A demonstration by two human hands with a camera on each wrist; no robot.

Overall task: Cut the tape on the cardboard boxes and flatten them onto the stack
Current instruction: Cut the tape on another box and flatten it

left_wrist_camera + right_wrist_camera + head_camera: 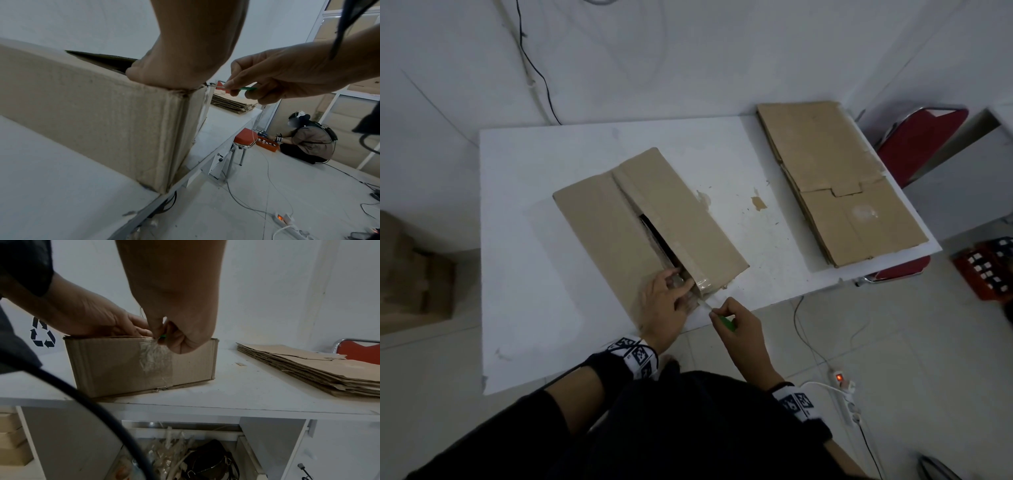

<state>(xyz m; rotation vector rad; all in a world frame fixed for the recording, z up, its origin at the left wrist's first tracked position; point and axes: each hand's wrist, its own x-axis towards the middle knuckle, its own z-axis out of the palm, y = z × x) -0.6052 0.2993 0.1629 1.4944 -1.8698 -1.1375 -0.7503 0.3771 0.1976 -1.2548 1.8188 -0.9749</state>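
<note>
**A:** How many boxes are on the worktop (pixel 524 240)?

**B:** One box (pixel 599 226) stands up. It sits in the middle of the head view, near the front edge. Its two top flaps are split apart, with a dark gap between them.

**A:** And the flat ones?

**B:** One stack (pixel 835 178) of flat boxes lies at the upper right of the head view, well apart from the box. I cannot count the sheets in it.

**A:** How many hands do you see?

**B:** Two. The left hand (pixel 662 306) rests on the near end of the box top. Its fingers are spread out and press down on the left flap, right by the gap.

**A:** And the other one?

**B:** The right hand (pixel 736 317) is just beside it, at the near edge of the box. Its fingers are curled and pinch one small cutter (pixel 726 322) with a green handle. The tip points at the tape (pixel 156 356).

**A:** Where is the tape?

**B:** One clear, wrinkled strip runs down the near side of the box, in the middle of the right wrist view. It also folds over the top edge.

**A:** Anything else?

**B:** One red chair (pixel 917 144) stands behind the stack, at the right edge of the head view. One power strip (pixel 847 394) with a small orange light lies on the floor at the lower right. More brown boxes (pixel 410 270) sit at the left edge. In the left wrist view, one more person (pixel 308 139) crouches on the floor at the right.
</note>
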